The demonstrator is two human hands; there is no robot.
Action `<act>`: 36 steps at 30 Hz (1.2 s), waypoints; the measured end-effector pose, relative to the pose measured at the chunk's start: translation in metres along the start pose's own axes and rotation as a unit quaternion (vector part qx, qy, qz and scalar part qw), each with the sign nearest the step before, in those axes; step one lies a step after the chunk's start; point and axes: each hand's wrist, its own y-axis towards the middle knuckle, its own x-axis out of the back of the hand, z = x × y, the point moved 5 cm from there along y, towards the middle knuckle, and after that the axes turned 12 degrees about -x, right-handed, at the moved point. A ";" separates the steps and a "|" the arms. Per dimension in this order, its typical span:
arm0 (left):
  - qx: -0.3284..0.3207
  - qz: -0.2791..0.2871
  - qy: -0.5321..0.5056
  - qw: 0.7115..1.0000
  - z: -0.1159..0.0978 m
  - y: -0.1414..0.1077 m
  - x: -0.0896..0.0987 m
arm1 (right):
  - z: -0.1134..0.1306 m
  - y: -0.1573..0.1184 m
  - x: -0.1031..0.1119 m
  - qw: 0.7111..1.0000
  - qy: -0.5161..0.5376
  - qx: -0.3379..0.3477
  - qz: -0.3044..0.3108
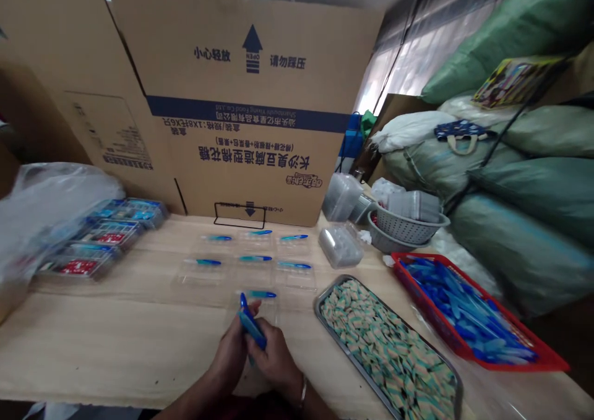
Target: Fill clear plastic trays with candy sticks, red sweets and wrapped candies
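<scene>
My left hand and my right hand are close together near the front of the table, fingers closed around slim blue plastic pieces. Two pieces seem to overlap there, one upright by the left fingers and one slanting under the right thumb; their exact kind is unclear. Just beyond my hands, another slim blue piece lies in a clear plastic tray. Farther back stand two rows of clear trays, each with one such blue piece across it.
A metal tray of small green-and-beige pieces lies to the right, beside a red basket full of blue pieces. Grey baskets and clear containers stand behind. Packed boxes sit left, before a large carton.
</scene>
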 end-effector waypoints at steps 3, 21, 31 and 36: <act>-0.037 0.135 0.034 0.990 -0.005 0.020 -0.028 | -0.009 -0.002 0.028 0.998 0.032 -0.034 -0.039; -0.298 0.183 0.628 0.695 -0.009 0.247 -0.032 | -0.087 0.000 0.374 0.778 -0.497 -0.230 -0.308; -0.220 0.204 0.652 0.696 -0.013 0.242 -0.033 | -0.077 0.239 0.194 0.867 -0.489 -0.045 -0.084; -0.192 0.211 0.652 0.703 -0.012 0.244 -0.033 | -0.092 0.258 0.190 0.869 -0.489 -0.030 -0.071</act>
